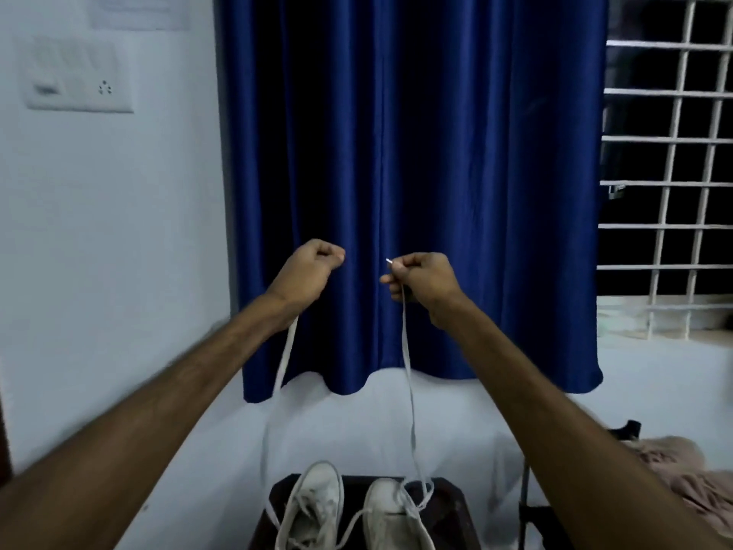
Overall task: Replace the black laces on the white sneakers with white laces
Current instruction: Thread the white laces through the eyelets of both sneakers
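Note:
Two white sneakers stand side by side on a dark stool (444,510) at the bottom of the view, the left sneaker (313,506) and the right sneaker (392,518). A white lace (408,371) runs from the right sneaker up to both raised hands. My left hand (305,271) grips one end in a fist, and that strand hangs down past the left sneaker. My right hand (420,277) pinches the other end, its tip poking out above the fingers. Both hands are held high in front of a blue curtain. No black lace is visible.
A blue curtain (412,152) hangs behind the hands. A barred window (670,172) is at the right. A switch plate (75,77) is on the wall at the left. Crumpled beige cloth (674,474) lies at the lower right beside a dark frame.

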The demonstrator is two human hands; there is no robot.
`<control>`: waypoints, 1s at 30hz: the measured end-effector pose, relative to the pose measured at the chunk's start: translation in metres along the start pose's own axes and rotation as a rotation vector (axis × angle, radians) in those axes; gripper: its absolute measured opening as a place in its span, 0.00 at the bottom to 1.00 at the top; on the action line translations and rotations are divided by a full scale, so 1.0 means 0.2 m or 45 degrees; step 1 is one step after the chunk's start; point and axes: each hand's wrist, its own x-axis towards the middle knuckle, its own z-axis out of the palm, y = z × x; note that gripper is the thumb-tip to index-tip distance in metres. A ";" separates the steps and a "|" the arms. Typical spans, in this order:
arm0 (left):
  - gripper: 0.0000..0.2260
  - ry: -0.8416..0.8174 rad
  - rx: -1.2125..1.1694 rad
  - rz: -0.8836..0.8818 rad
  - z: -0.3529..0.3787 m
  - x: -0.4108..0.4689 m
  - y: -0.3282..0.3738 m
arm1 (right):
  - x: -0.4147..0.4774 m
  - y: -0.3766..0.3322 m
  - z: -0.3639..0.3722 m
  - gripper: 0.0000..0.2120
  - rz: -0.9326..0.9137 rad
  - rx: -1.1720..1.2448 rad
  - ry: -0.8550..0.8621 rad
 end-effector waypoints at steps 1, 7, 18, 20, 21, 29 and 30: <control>0.06 0.007 -0.145 -0.038 0.00 0.01 0.03 | 0.00 -0.02 0.00 0.07 0.004 0.012 0.002; 0.09 0.065 -0.630 0.135 -0.09 0.18 0.41 | 0.13 -0.44 -0.08 0.06 -0.169 0.071 0.139; 0.18 0.181 -1.056 0.192 -0.08 0.35 0.62 | 0.19 -0.88 -0.04 0.04 -0.161 0.089 0.149; 0.16 0.229 -1.242 0.150 -0.09 0.34 0.62 | 0.15 -0.85 0.01 0.06 -0.073 0.082 0.056; 0.13 0.230 -1.339 0.118 -0.10 0.33 0.61 | 0.12 -0.82 0.04 0.07 -0.036 0.094 0.008; 0.27 0.135 -1.285 0.219 -0.13 0.33 0.70 | -0.03 -0.77 0.10 0.06 -0.008 0.244 -0.212; 0.25 0.148 -1.255 0.241 -0.14 0.33 0.71 | -0.03 -0.77 0.11 0.06 -0.033 0.282 -0.197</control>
